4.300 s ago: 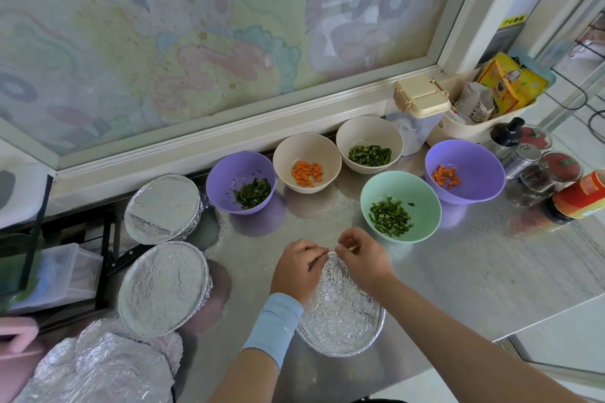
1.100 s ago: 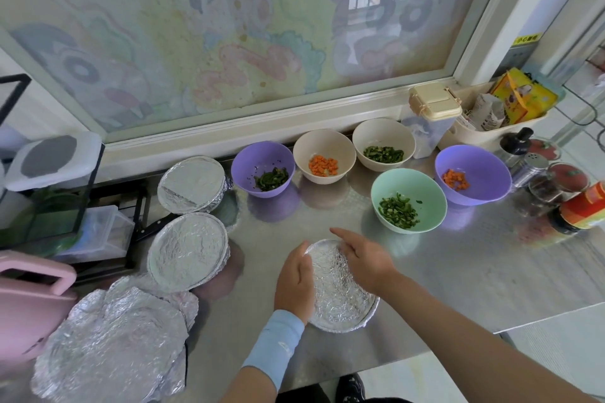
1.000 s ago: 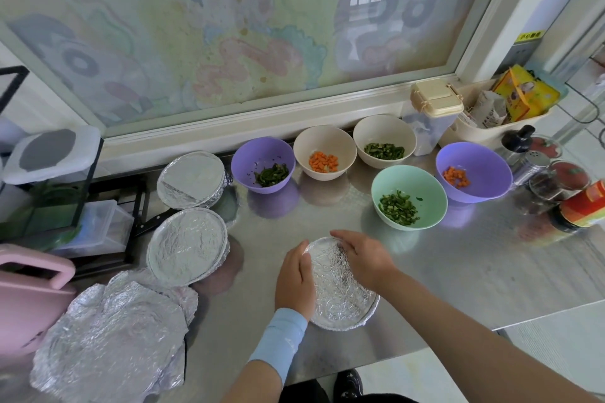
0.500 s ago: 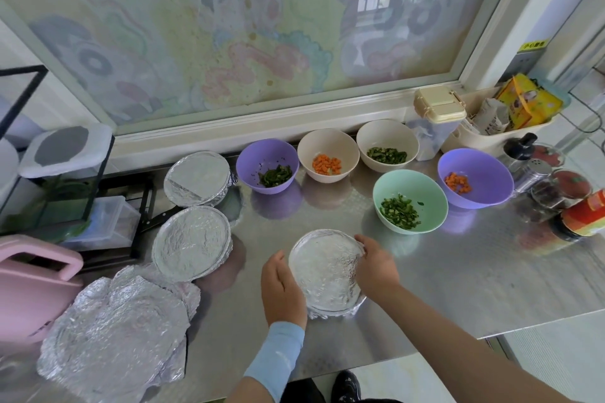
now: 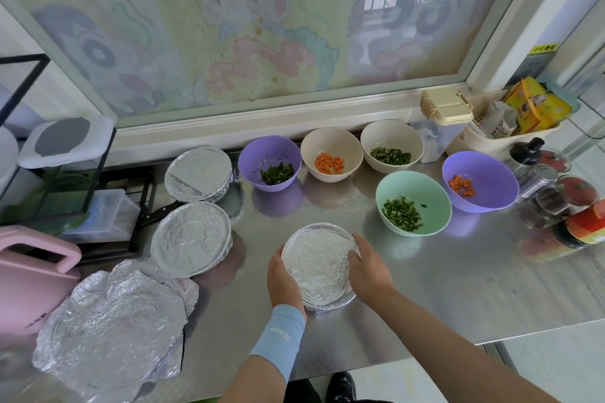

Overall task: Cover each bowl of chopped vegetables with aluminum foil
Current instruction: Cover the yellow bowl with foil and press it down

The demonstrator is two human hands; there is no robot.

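left hand [image 5: 283, 278] curled, gripping | right hand [image 5: 368, 267] curled, gripping | forearms angled inward

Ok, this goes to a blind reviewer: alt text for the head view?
A left hand and right hand hold a foil-covered bowl on a steel counter. Two more covered bowls sit left; five open bowls of chopped vegetables stand behind.

view: head-worn | faces: forward and down | range: close above counter [image 5: 458, 288]

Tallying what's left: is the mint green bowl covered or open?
Open. Nothing covers the mint green bowl; its chopped greens show plainly.
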